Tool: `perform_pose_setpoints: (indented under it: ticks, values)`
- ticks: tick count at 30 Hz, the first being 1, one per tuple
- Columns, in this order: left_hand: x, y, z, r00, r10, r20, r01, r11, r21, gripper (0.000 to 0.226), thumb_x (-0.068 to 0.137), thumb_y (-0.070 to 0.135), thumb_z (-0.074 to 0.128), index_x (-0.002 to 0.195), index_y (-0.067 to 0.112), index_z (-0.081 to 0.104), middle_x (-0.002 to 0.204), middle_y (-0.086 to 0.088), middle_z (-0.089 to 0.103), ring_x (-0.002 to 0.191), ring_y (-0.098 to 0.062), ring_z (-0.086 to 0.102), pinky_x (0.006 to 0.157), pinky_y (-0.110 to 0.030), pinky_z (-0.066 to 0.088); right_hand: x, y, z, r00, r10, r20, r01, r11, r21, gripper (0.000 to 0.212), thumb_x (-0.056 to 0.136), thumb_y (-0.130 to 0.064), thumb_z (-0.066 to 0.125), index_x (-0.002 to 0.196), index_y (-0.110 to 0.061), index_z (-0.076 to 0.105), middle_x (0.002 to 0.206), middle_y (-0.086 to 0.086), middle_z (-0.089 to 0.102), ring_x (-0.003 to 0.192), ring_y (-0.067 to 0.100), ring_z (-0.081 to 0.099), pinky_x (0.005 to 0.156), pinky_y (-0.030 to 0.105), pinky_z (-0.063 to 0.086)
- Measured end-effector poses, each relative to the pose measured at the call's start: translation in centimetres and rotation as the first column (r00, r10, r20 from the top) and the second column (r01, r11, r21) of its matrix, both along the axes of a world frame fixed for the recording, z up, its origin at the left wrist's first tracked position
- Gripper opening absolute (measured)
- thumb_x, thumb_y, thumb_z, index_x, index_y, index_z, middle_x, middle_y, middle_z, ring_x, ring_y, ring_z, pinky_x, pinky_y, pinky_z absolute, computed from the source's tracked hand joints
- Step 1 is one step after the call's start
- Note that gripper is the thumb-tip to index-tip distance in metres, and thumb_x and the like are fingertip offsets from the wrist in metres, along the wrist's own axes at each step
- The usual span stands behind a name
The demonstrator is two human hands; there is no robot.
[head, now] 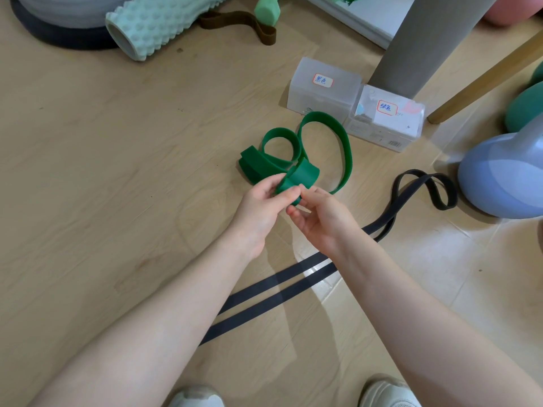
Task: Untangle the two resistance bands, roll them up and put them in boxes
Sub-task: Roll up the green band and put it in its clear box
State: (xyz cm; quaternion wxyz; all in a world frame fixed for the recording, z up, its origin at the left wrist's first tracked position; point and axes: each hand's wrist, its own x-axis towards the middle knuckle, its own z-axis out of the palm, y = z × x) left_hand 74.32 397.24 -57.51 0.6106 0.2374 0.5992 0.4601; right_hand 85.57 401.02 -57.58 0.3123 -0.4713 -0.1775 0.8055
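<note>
While both hands, left (261, 201) and right (316, 214), are pinching the green band (296, 171) just in front of the boxes (323, 86), the grip should be keeping each roll turn tight and edge-aligned.

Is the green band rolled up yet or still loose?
Mostly loose. Both hands, left hand and right hand, pinch one end of the green band; the rest lies in open loops on the floor.

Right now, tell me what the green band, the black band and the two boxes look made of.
Green band: likely rubber or latex, matte; it holds springy loops on edge. Black band: probably the same, flat strip with a slight sheen. Boxes: translucent frosted plastic, contents dimly visible, paper labels on top.
</note>
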Motion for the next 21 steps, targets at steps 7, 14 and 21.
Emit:
perform_pose_setpoints:
  ticks: [7,14,21]
  values:
    - [-0.5,-0.7,-0.3,0.988,0.032,0.153,-0.048,0.994,0.102,0.041,0.087,0.008,0.056,0.128,0.016,0.052,0.124,-0.004,0.062,0.118,-0.015,0.056,0.107,-0.034,0.038,-0.3,-0.1,0.9,0.983,-0.056,-0.175,0.021,0.981,-0.192,0.017,0.092,-0.011,0.050,0.102,-0.001,0.060,0.072,0.007,0.065,0.051,0.010,0.059,0.047,0.014,0.049]
    - [-0.8,-1.4,-0.8,0.999,0.034,-0.028,-0.033,0.999,0.035,0.043,0.088,0.012,0.059,0.129,0.020,0.051,0.117,0.007,0.062,0.112,-0.005,0.057,0.101,-0.025,0.043,0.3,0.2,0.9,0.677,0.309,0.669,-0.502,0.858,0.112,0.035,0.091,-0.038,0.055,0.090,-0.006,0.066,0.078,0.005,0.070,0.073,0.017,0.068,0.068,0.024,0.057]
    - [-2.5,-1.3,0.4,0.714,-0.147,-0.685,0.334,0.931,0.149,0.039,0.086,0.018,0.063,0.125,0.018,0.055,0.109,0.011,0.059,0.091,0.007,0.056,0.078,0.001,0.042,2.0,-0.2,0.3,0.385,-0.221,0.896,-0.685,0.583,0.438,0.022,0.082,-0.028,0.067,0.093,-0.014,0.053,0.092,-0.002,0.054,0.084,0.015,0.052,0.070,0.028,0.047]
